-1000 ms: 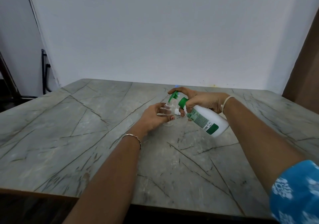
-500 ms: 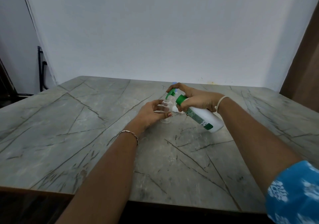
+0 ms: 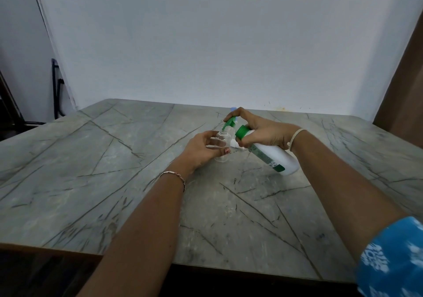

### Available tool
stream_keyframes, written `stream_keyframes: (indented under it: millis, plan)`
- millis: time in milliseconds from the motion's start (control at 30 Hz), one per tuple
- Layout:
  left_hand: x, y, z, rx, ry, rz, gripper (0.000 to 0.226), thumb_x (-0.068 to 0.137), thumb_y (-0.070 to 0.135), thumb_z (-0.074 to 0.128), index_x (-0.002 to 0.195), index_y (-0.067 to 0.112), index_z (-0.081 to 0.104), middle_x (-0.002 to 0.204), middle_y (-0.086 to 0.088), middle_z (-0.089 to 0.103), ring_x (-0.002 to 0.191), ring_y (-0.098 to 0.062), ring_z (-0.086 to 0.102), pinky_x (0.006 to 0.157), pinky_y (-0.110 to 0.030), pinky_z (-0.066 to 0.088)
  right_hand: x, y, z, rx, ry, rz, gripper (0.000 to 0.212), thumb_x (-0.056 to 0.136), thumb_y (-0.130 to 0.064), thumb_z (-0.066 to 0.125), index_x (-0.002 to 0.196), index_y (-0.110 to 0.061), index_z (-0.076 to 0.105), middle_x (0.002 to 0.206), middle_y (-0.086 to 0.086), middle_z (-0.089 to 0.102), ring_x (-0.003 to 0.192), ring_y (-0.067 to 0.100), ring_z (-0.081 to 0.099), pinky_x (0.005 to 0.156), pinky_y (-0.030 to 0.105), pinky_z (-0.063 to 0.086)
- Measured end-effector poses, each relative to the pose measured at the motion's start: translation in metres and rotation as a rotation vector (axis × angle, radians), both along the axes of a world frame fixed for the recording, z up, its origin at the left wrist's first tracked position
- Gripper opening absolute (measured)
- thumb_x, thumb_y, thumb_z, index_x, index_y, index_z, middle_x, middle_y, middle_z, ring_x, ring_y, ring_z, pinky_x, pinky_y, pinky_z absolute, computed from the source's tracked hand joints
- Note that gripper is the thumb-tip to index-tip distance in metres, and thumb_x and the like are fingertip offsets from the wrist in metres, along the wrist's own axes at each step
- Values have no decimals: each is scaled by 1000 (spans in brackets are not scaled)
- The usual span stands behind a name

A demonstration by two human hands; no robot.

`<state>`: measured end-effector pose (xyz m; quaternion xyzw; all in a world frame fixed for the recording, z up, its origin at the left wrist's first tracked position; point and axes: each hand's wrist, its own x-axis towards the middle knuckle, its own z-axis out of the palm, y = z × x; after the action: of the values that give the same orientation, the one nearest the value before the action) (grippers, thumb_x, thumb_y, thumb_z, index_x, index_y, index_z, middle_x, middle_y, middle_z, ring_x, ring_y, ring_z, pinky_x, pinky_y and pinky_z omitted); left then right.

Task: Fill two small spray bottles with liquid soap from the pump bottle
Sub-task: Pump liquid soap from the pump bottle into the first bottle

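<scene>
A small clear spray bottle (image 3: 221, 141) without its cap stands upright on the grey marble table (image 3: 114, 170). My left hand (image 3: 201, 150) holds it, fingers curled round its body. My right hand (image 3: 263, 132) grips the white pump bottle (image 3: 274, 157) by its neck, tilted with its base toward the right. Its green pump head (image 3: 230, 124) points down at the small bottle's open mouth, and my right forefinger lies on top of the pump. A small blue-topped object (image 3: 233, 109) shows just behind my right hand, mostly hidden.
The table's near edge (image 3: 137, 259) runs across the bottom of the view. A white wall (image 3: 206, 45) stands behind the table. A dark frame (image 3: 56, 90) leans at the far left and a brown panel (image 3: 402, 90) at the right.
The camera has shifted slightly. Both hands and both bottles keep nearly the same pose, with the pump head still over the small bottle's mouth.
</scene>
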<state>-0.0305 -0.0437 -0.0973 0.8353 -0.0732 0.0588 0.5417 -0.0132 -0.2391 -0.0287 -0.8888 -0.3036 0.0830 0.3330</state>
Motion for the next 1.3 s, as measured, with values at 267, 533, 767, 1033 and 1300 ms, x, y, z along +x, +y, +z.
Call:
stream_keyframes:
  millis: [267,533,767,1033,1300]
  plan:
    - [1,0,0,20,-1,9,67,72,24,82,132,15,54,122,-5,66,111,-20,62,101,-45,49,7,1,-3,56,58,9,60,78,-5,67,121,-37,43,114,13,61,89,40,65,75,47,57]
    - [0,-1,2,-9,-32,8,77,69,30,84,135,18,48,120,-3,67,110,-18,62,99,-41,50,4,2,-3,78,102,51,64,69,-13,66,122,-42,45,120,10,58,99,45,61,79,55,54]
    - [1,2,3,-35,-30,-17,70,70,28,84,132,17,53,109,0,71,107,-14,64,100,-42,49,6,2,-3,53,61,46,61,75,-11,68,121,-43,45,116,15,60,94,48,62,78,62,54]
    - [1,2,4,-103,6,-34,70,70,21,84,132,16,53,108,-2,72,108,-15,64,101,-43,48,3,3,-2,73,40,28,57,74,-9,65,119,-39,46,109,13,61,80,38,63,75,55,55]
    - [0,4,4,-133,29,-66,74,69,21,84,135,13,52,109,-1,72,110,-16,63,102,-43,48,5,2,-2,75,38,41,57,81,-1,64,121,-36,45,112,14,60,85,40,64,75,51,56]
